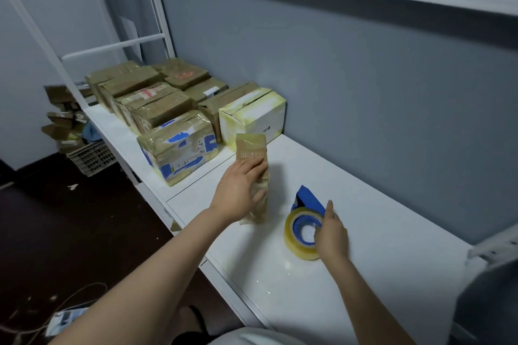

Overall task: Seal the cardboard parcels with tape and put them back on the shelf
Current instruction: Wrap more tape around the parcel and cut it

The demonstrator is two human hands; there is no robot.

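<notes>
Item: one slim brown cardboard parcel (252, 176), printed with pale lettering near its far end, glossy with clear tape, lying lengthwise on the white shelf board (364, 260). Our left hand (241, 190) clasps it from above. At four o'clock from it, our right hand (330, 235) grips a blue tape dispenser (307, 200) carrying a yellowish clear tape roll (294, 244). At eleven o'clock we note a row of taped cardboard boxes (168, 109), well apart from the parcel.
</notes>
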